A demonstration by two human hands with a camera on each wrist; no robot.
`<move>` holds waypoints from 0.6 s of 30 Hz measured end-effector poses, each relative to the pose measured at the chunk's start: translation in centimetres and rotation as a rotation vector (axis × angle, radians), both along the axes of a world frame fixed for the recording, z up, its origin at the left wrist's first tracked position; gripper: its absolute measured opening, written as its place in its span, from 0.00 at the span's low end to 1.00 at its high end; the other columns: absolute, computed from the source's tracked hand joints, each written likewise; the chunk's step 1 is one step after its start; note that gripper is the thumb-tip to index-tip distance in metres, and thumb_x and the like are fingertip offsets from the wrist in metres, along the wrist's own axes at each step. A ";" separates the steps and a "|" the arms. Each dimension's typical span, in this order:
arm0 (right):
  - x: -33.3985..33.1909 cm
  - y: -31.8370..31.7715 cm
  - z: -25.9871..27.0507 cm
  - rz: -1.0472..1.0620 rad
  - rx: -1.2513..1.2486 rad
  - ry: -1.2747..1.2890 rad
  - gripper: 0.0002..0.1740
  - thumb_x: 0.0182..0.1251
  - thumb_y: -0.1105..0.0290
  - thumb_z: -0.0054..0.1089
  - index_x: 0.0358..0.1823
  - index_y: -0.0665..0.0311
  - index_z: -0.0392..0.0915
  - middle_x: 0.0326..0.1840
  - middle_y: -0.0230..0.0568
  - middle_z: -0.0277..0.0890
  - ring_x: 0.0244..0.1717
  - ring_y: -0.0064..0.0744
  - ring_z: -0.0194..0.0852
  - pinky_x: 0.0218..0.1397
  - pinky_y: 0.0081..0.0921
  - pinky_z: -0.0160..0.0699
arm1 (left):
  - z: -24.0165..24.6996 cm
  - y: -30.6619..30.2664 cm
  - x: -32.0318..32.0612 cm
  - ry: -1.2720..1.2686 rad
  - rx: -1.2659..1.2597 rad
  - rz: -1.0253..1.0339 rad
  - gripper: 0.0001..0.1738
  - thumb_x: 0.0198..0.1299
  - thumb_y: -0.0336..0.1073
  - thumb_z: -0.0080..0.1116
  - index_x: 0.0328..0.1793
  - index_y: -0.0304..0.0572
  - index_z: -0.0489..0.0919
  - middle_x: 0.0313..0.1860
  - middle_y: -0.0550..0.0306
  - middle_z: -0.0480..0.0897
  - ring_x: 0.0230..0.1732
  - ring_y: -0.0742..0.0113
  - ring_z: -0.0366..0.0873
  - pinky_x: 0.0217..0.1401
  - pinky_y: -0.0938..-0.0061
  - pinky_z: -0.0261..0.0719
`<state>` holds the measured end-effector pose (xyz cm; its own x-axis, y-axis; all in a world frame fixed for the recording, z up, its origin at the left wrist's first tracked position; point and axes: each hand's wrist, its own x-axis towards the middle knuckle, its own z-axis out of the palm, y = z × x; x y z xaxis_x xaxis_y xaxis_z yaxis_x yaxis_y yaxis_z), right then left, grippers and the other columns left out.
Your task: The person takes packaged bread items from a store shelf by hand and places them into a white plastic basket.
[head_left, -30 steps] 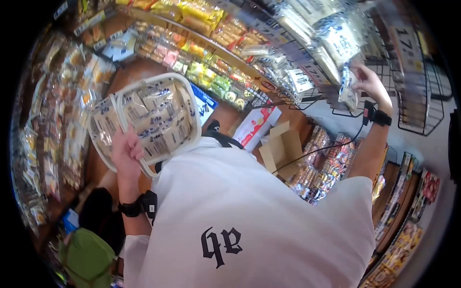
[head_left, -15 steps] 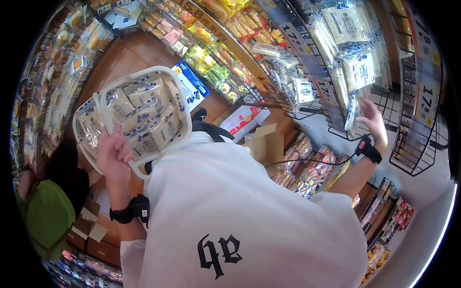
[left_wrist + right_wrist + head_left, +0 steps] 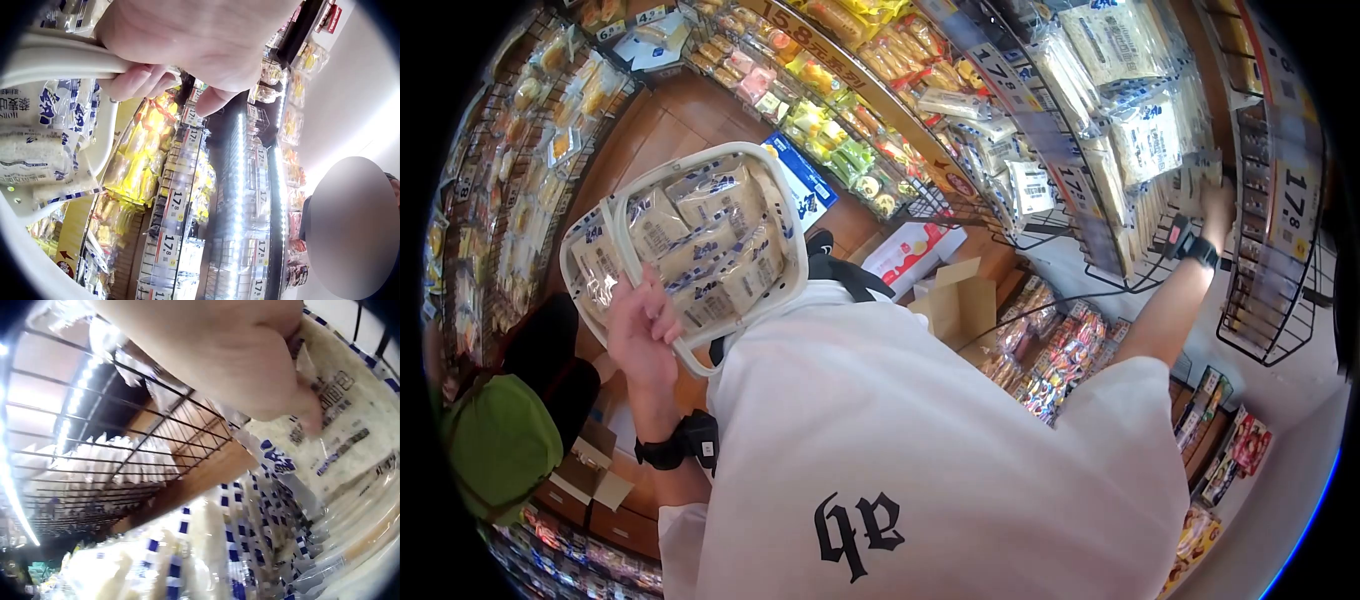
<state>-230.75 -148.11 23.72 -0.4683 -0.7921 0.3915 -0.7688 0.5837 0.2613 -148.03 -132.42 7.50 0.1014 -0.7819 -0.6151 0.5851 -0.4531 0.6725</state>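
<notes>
My left hand [image 3: 645, 325] grips the handle of a cream plastic basket [image 3: 798, 225]. Several clear bread packets [image 3: 705, 200] with blue print fill the basket. In the left wrist view, the fingers of that hand [image 3: 200, 37] curl round the pale handle [image 3: 59, 59]. On the right, my other hand [image 3: 1218, 205] reaches into a wire rack [image 3: 1135, 285] of similar packets. Seen from the right wrist, this hand [image 3: 225, 356] pinches a bread packet [image 3: 356, 419], its thumb on the printed face. The rest of its fingers are mostly hidden behind the packet and hand.
Packed bread [image 3: 200, 550] stands in a row below the right hand. Another wire rack [image 3: 1270, 330] is just right of that arm. An open cardboard box [image 3: 960, 305] sits below. A person in a green top [image 3: 500, 445] is at the lower left. A cable [image 3: 1050, 303] runs to the right wrist.
My right hand has moved from the rack's near front corner deeper in, to its right side, and now pinches a packet there. The left hand keeps its grip on the basket.
</notes>
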 end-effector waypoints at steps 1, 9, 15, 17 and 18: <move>-1.1 -1.5 -0.3 0.122 -0.002 -0.068 0.24 0.58 0.61 0.67 0.54 0.62 0.79 0.47 0.56 0.82 0.50 0.59 0.79 0.52 0.41 0.77 | 0.1 0.0 -0.2 -0.003 0.006 -0.005 0.16 0.62 0.39 0.47 0.53 0.39 0.70 0.24 0.70 0.60 0.19 0.81 0.54 0.21 0.85 0.52; -1.6 -6.7 -3.1 -0.220 0.081 0.259 0.31 0.56 0.54 0.67 0.59 0.61 0.73 0.60 0.58 0.75 0.60 0.59 0.75 0.64 0.43 0.72 | 0.1 0.3 -0.8 -0.016 0.005 -0.045 0.13 0.64 0.40 0.45 0.49 0.42 0.69 0.25 0.69 0.60 0.19 0.82 0.52 0.21 0.85 0.52; -0.2 -6.6 -2.4 -0.365 0.092 0.127 0.30 0.55 0.47 0.62 0.54 0.59 0.79 0.59 0.55 0.77 0.61 0.58 0.74 0.63 0.48 0.73 | -0.2 0.8 -1.0 -0.010 0.020 0.030 0.13 0.63 0.39 0.46 0.51 0.42 0.68 0.25 0.70 0.59 0.19 0.81 0.53 0.20 0.85 0.53; 4.7 -7.1 -1.4 -0.392 0.030 -0.067 0.25 0.57 0.53 0.59 0.51 0.63 0.82 0.56 0.55 0.79 0.60 0.57 0.75 0.60 0.47 0.75 | -0.2 0.8 -1.1 -0.021 0.029 0.037 0.14 0.63 0.38 0.46 0.51 0.41 0.68 0.25 0.70 0.60 0.19 0.81 0.53 0.20 0.85 0.53; 1.4 -8.0 -1.8 -0.305 0.090 -0.057 0.29 0.57 0.48 0.58 0.53 0.62 0.81 0.58 0.55 0.77 0.61 0.57 0.74 0.62 0.46 0.74 | -0.1 0.7 -1.2 -0.027 0.033 0.029 0.14 0.62 0.38 0.46 0.51 0.41 0.68 0.25 0.70 0.60 0.19 0.81 0.53 0.21 0.85 0.53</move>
<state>-229.32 -156.13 21.94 -0.7087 -0.6418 0.2930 -0.5765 0.7662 0.2837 -149.23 -131.68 7.44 0.1405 -0.7579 -0.6371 0.5799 -0.4585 0.6734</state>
